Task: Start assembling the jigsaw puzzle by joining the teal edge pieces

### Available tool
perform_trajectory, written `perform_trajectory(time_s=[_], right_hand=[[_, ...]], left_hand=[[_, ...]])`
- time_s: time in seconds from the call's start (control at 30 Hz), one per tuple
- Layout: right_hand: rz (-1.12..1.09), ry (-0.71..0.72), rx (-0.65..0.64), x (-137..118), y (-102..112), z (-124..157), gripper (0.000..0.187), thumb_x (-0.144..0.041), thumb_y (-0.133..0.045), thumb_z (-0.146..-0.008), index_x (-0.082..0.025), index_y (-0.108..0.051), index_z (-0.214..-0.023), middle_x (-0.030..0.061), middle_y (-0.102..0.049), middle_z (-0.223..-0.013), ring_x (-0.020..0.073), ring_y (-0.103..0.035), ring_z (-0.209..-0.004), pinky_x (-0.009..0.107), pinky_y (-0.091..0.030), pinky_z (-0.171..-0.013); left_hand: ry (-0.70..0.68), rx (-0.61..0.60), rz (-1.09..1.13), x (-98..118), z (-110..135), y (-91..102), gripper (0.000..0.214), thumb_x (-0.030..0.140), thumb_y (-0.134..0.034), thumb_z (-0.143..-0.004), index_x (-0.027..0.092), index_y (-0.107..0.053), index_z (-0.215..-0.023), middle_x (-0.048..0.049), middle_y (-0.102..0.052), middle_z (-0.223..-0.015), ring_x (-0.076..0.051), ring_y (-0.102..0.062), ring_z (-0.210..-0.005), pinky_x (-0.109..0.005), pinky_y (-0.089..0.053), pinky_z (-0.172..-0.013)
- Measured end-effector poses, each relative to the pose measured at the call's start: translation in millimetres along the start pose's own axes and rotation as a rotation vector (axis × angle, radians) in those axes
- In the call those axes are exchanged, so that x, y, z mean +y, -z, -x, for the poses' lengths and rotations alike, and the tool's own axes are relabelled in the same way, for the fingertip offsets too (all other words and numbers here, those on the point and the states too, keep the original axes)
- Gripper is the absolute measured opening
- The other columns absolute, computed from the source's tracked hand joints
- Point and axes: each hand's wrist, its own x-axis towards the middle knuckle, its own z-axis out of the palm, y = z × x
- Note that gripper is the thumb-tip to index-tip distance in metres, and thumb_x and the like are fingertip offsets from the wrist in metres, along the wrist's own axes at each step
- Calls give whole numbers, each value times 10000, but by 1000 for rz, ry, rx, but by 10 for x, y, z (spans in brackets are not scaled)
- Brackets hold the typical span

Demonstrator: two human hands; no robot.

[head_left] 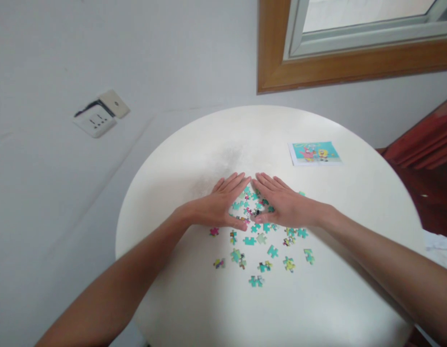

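Observation:
Small jigsaw puzzle pieces (250, 241), mostly teal with some yellow and pink, lie scattered on a round white table (194, 299). My left hand (223, 202) rests palm down at the left of the pile, fingers stretched forward and thumb out to the side. Mirroring it on the right, my right hand (284, 202) lies flat with its fingers extended. The two hands' fingertips nearly meet at the far side, framing a cluster of pieces between them. Some pieces are partly hidden by the hands; others lie loose nearer to me.
A picture card (315, 153) with two cartoon figures on teal lies at the table's back right. Behind the table stands a white wall with a socket (95, 119) at left and a wood-framed window (270, 72). Red cloth (422, 135) hangs at the right.

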Motion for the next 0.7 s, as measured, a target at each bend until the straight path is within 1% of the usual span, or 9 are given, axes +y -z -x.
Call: perform_trajectory(time_s=[0.07, 0.17, 0.3, 0.4, 0.47, 0.57, 0.7], right_hand=[[0, 2, 4, -1, 6, 3, 1051, -800, -389, -846, -77, -154, -1572, 246, -112, -1613, 354, -56, -1498, 569, -132, -1202], [5, 11, 22, 7, -2, 2, 979, -779, -346, -877, -122, -155, -1578, 220, -134, -1617, 351, -82, -1496, 585, -158, -1194], [21, 10, 39, 24, -27, -5, 911, -732, -356, -906, -158, -148, -1582, 187, -153, -1620, 356, -104, -1493, 584, -163, -1198], [28, 6, 45, 31, -33, -7, 880, -706, -359, -922, -158, -161, -1582, 173, -165, -1623, 347, -111, -1494, 568, -162, -1206], [31, 2, 39, 31, -29, -8, 877, -704, -345, -928, -134, -186, -1576, 186, -170, -1618, 339, -116, -1495, 562, -168, -1206], [34, -4, 30, 32, -20, -9, 871, -702, -313, -939, -106, -215, -1565, 204, -166, -1612, 330, -121, -1496, 562, -179, -1202], [30, -1, 47, 44, -24, -13, 815, -667, -310, -961, -130, -218, -1568, 185, -171, -1617, 325, -131, -1496, 570, -198, -1193]], left_hand=[[-9, -30, -12, 71, 44, 27, 1217, 761, -589, -765, 198, 135, -1564, -183, 116, -1634, -356, 116, -1503, -539, -9, -1199], [-18, -100, -29, 172, 117, 39, 1275, 755, -619, -740, 194, 193, -1547, -197, 157, -1622, -374, 158, -1489, -562, -9, -1190], [0, -165, -38, 234, 169, 17, 1357, 757, -670, -680, 186, 213, -1538, -226, 172, -1610, -407, 182, -1473, -589, -8, -1176], [0, -173, -33, 233, 173, 13, 1415, 748, -718, -629, 191, 212, -1538, -231, 177, -1607, -422, 188, -1466, -597, -3, -1172], [0, -185, -25, 220, 174, 28, 1428, 740, -734, -617, 193, 208, -1540, -227, 181, -1607, -427, 186, -1465, -594, -11, -1174], [-9, -172, 0, 194, 183, 62, 1368, 724, -713, -669, 204, 201, -1544, -211, 179, -1613, -419, 173, -1471, -581, -25, -1182], [-11, -97, 28, 196, 183, 70, 1283, 715, -668, -738, 229, 204, -1544, -192, 185, -1616, -409, 170, -1475, -582, -21, -1184]])
